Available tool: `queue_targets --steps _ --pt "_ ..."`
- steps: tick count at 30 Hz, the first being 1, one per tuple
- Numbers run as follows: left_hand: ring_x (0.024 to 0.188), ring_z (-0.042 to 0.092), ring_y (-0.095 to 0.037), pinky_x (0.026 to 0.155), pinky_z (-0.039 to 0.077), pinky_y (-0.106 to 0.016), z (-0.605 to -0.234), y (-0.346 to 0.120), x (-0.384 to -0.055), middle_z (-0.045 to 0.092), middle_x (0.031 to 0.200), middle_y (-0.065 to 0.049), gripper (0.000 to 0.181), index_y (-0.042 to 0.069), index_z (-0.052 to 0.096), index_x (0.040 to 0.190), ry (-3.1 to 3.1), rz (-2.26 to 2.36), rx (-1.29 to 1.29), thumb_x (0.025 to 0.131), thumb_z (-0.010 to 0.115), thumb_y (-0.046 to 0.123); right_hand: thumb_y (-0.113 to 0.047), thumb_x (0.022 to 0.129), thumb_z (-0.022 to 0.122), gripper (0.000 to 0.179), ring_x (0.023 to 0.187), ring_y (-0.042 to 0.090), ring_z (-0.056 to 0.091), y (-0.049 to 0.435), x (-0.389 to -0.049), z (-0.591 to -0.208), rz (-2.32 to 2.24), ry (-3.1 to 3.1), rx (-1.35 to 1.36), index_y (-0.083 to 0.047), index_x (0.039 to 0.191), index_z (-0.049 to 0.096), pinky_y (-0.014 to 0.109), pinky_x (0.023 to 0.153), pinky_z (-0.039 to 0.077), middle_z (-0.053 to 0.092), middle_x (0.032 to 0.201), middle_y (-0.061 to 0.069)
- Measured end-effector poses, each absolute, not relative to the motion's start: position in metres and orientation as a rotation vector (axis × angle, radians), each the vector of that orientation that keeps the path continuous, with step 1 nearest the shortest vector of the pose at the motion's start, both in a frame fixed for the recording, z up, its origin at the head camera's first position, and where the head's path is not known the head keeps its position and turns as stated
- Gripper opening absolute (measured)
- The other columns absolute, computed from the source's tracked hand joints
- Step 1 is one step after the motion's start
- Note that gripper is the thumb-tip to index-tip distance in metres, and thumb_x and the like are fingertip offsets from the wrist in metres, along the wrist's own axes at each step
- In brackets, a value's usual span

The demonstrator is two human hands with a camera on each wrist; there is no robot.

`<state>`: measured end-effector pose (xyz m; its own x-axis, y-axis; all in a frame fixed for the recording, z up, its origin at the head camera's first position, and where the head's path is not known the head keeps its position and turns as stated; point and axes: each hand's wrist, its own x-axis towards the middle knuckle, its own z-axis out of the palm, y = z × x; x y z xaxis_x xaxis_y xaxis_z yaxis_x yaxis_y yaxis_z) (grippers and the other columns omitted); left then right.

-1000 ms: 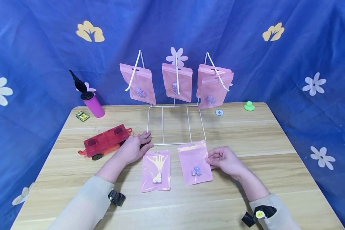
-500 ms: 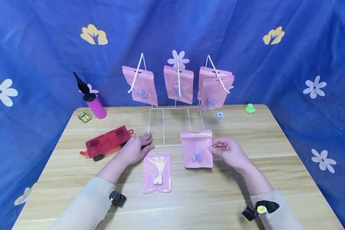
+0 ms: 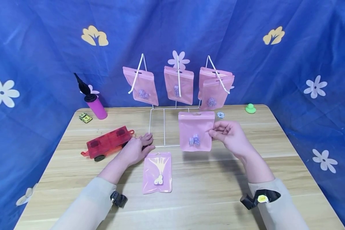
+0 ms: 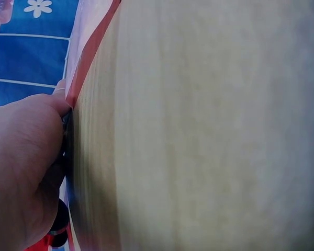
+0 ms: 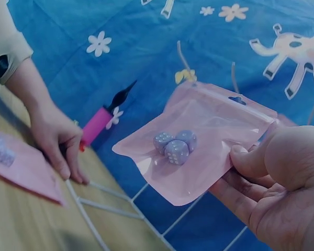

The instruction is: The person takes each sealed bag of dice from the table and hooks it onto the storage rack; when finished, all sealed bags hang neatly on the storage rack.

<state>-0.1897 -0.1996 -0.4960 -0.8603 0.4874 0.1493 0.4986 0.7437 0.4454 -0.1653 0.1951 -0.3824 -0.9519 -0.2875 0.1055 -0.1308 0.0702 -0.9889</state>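
Note:
My right hand (image 3: 228, 135) pinches the right edge of a pink zip bag (image 3: 194, 123) and holds it up above the table, before the white wire rack (image 3: 164, 127). Several pale purple dice (image 5: 172, 146) show through this bag in the right wrist view. My left hand (image 3: 136, 148) rests with its fingers and thumb on the front left corner of the rack's base. A second pink bag (image 3: 150, 169), also with dice inside, lies flat on the table just in front of that hand. Several similar bags (image 3: 179, 78) hang from the rack's three arms.
A red toy wagon (image 3: 106, 140) stands left of my left hand. Behind it are a small toy car (image 3: 85, 117) and a magenta pump (image 3: 97, 107) with a black nozzle. A chip (image 3: 220, 115) and a green rubber duck (image 3: 250, 108) sit at the back right.
The right hand has raised its pink bag off the table and moved it away from me, toward the rack. My left hand stays at the rack's corner.

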Motion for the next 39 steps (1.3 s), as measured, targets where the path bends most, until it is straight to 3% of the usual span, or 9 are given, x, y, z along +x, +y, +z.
queue_targets --steps 20,31,39 --pt "0.141 0.051 -0.037 0.114 0.042 -0.056 -0.494 -0.199 -0.189 0.058 0.148 -0.021 0.046 -0.006 0.067 0.137 -2.918 -0.757 -0.808 0.102 0.074 0.024 0.012 0.096 0.069 0.012 0.08 0.02 0.075 0.16 -0.176 -0.334 -2.063 2.213 -0.621 0.015 0.108 0.072 0.037 0.08 0.064 0.078 0.096 0.015" --pt "0.141 0.051 -0.037 0.115 0.041 -0.056 -0.495 -0.2 -0.189 0.057 0.149 -0.021 0.047 -0.006 0.067 0.137 -2.924 -0.744 -0.806 0.102 0.073 0.025 0.012 0.096 0.069 0.013 0.078 0.017 0.074 0.15 -0.186 -0.335 -2.088 2.213 -0.622 0.018 0.108 0.07 0.036 0.079 0.064 0.079 0.095 0.013" --pt "0.14 0.052 -0.038 0.114 0.042 -0.056 -0.495 -0.199 -0.188 0.058 0.147 -0.023 0.046 -0.007 0.067 0.136 -2.907 -0.745 -0.823 0.102 0.073 0.023 0.013 0.097 0.067 0.011 0.08 0.017 0.075 0.143 -0.196 -0.339 -2.092 2.223 -0.604 0.018 0.107 0.069 0.036 0.079 0.064 0.077 0.097 0.018"
